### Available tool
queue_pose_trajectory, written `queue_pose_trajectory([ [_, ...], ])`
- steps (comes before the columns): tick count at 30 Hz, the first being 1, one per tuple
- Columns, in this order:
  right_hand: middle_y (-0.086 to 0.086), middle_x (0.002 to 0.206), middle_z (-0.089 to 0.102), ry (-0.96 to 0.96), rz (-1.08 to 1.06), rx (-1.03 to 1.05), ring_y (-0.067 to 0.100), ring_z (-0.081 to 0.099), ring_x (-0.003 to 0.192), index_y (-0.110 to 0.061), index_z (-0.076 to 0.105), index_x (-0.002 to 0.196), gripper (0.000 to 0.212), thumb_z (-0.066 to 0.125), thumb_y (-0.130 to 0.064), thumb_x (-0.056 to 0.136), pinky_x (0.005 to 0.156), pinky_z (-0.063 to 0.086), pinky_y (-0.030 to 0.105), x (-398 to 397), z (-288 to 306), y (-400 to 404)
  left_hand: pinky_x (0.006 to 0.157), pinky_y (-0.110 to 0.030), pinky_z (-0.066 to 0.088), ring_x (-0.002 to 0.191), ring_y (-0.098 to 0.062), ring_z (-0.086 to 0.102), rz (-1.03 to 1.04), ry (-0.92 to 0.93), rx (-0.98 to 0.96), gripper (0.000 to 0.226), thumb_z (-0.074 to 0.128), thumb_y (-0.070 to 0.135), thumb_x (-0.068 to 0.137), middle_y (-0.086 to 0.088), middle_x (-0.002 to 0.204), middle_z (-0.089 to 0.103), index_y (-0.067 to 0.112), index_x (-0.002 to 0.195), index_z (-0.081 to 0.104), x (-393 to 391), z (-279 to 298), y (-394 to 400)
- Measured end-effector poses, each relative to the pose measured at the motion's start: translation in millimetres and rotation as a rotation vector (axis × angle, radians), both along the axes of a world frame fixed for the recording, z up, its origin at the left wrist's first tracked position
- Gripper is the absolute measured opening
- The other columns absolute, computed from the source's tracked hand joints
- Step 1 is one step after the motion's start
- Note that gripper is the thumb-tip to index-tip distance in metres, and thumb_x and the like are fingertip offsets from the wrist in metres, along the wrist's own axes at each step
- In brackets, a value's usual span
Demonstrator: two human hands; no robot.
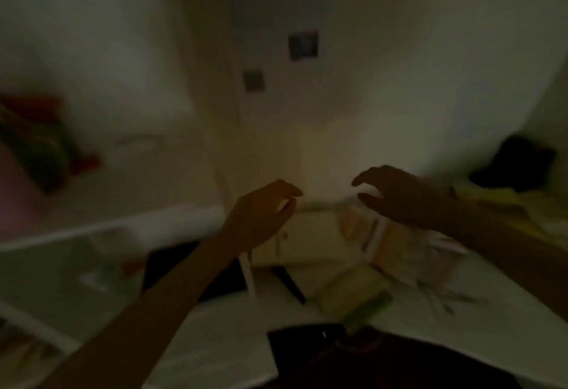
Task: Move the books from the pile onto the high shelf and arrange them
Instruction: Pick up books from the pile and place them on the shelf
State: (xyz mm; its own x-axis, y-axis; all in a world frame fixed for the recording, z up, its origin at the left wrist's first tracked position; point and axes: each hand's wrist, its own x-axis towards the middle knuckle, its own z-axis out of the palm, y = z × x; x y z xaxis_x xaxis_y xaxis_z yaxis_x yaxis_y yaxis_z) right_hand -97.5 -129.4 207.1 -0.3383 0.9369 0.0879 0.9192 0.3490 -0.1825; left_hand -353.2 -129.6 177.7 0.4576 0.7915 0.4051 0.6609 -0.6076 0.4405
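Below both raised hands, the blurred pile of books (322, 244) lies on the table (215, 342); left grip (261, 213) and right grip (396, 195) hover loosely curled, holding nothing.

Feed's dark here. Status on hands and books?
Left hand and right hand both empty, fingers loosely curled. Book pile below them on the table, untouched. Nothing visibly in the way.

This looks like a room in a home, maybe a bedroom or study. It is dark and blurry. A white desk (215, 342) holds a messy pile of books (322, 244) and papers (442, 293). Two small pictures (302, 45) hang on the pale wall (399, 66). A white shelf (101, 222) on the left holds something red and green (too blurry to tell).
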Motion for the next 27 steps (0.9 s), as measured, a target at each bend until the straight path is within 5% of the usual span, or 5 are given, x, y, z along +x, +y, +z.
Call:
queue_pose_trajectory([
  [8, 0.007, 0.138, 0.048, 0.027, -0.243, -0.542, 0.025, 0.045, 0.125, -0.020, 0.050, 0.132, 0.038, 0.050, -0.028, 0.095, 0.105, 0.038, 0.036, 98, -150, 32, 0.092, -0.024, 0.035, 0.118, -0.029, 0.048, 0.210, 0.151, -0.670, 0.030, 0.051, 0.007, 0.093, -0.017, 0.127, 0.049, 0.003, 0.122, 0.054, 69, -169, 27],
  [16, 0.013, 0.134, 0.050, 0.373, -0.098, -0.568, 0.028, 0.051, 0.119, -0.006, 0.048, 0.131, 0.037, 0.048, -0.020, 0.096, 0.096, 0.040, 0.032, 73, -208, 101, 0.090, -0.034, 0.032, 0.107, -0.038, 0.047, 0.991, -0.290, -0.642, 0.023, 0.054, 0.004, 0.090, -0.029, 0.117, 0.045, -0.013, 0.106, 0.052, 102, -210, 36],
  [20, 0.019, 0.130, 0.049, 0.556, -0.021, -0.508, 0.032, 0.050, 0.118, 0.000, 0.047, 0.129, 0.044, 0.053, -0.027, 0.094, 0.098, 0.041, 0.040, 21, -218, 156, 0.098, -0.050, 0.040, 0.113, -0.045, 0.048, 1.293, -0.577, -0.802, 0.056, 0.052, 0.034, 0.093, -0.032, 0.122, 0.048, -0.015, 0.119, 0.044, 93, -231, 34],
  [24, 0.011, 0.150, 0.029, 0.296, 0.128, -0.582, 0.027, 0.030, 0.136, -0.009, 0.026, 0.145, 0.067, 0.043, -0.049, 0.094, 0.112, 0.025, 0.040, -24, -234, 201, 0.080, -0.037, 0.042, 0.109, -0.035, 0.050, 1.348, -0.821, -0.952, 0.045, 0.048, 0.037, 0.094, -0.013, 0.103, 0.052, -0.001, 0.119, 0.045, 90, -236, 35],
  [27, 0.010, 0.151, 0.028, 0.122, 0.166, -0.605, 0.028, 0.030, 0.137, -0.010, 0.026, 0.144, 0.075, 0.042, -0.060, 0.090, 0.112, 0.025, 0.043, -41, -249, 218, 0.097, -0.047, 0.043, 0.115, -0.034, 0.048, 1.352, -0.890, -0.961, 0.036, 0.044, 0.040, 0.095, -0.013, 0.110, 0.054, 0.008, 0.112, 0.051, 80, -241, 36],
])
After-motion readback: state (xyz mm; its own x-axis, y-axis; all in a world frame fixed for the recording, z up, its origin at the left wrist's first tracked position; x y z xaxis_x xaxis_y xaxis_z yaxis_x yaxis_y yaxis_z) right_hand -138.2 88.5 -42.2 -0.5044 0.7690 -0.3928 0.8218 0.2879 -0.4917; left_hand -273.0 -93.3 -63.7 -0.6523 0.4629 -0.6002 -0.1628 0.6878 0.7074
